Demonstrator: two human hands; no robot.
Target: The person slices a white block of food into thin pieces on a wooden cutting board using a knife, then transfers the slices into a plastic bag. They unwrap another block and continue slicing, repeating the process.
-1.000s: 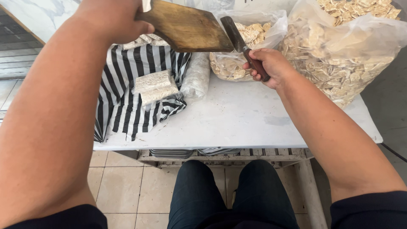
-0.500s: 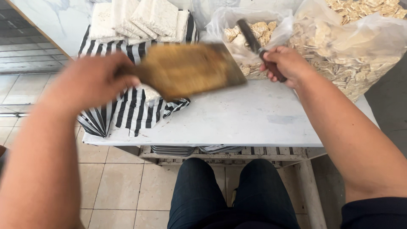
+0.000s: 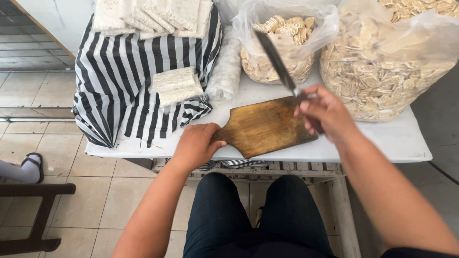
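Observation:
A brown wooden cutting board [image 3: 265, 126] lies flat on the white table [image 3: 401, 141] near its front edge. My left hand [image 3: 197, 145] grips the board's handle end at the left. My right hand [image 3: 321, 112] hovers over the board's right end and holds a dark-bladed knife [image 3: 277, 61] that points up and away toward the bags.
A black-and-white striped cloth [image 3: 119, 81] covers the table's left part, with a pale block [image 3: 176, 86] on it and several more stacked [image 3: 153, 14] at the back. Two clear bags of pale dried chips [image 3: 282, 45] [image 3: 392, 71] stand at the back right. Another person's foot [image 3: 31, 167] shows lower left.
My left hand has brought the board down from the air and set it flat on the table in front of me. My right hand with the knife has come nearer, over the board.

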